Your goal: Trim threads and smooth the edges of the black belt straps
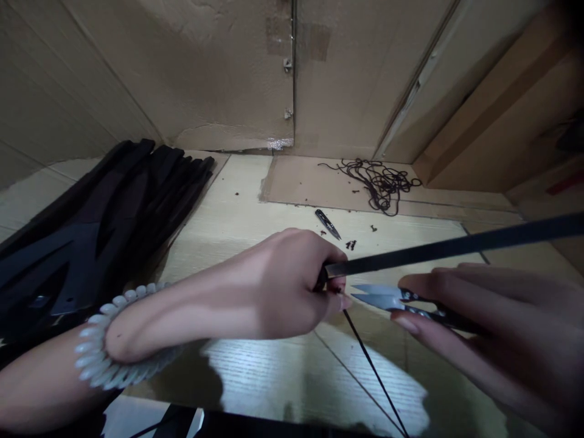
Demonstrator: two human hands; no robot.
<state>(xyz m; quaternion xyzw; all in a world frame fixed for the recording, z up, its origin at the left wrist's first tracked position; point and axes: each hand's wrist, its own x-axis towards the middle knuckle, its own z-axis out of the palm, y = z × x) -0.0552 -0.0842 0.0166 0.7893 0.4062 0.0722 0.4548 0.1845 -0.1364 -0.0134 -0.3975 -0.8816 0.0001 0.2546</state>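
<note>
My left hand (292,286), with a pale coil band (98,350) round its wrist, is closed on the end of a long flat black strip (456,249). The strip runs from my fist to the right edge of the view. Out of the same fingers a thin dark cord (371,359) slants down to the bottom edge. My right hand (497,328) grips a pair of thread snips (387,298) between thumb and fingers. Their two blades are slightly apart and point at my left fingertips, close to the cord.
Dark flat pieces (104,225) are stacked at the left. A tangle of dark cord (383,182) lies at the back right, before cardboard walls (219,79). A second pair of snips (327,224) and small dark scraps (351,244) rest on the pale wooden table (205,225).
</note>
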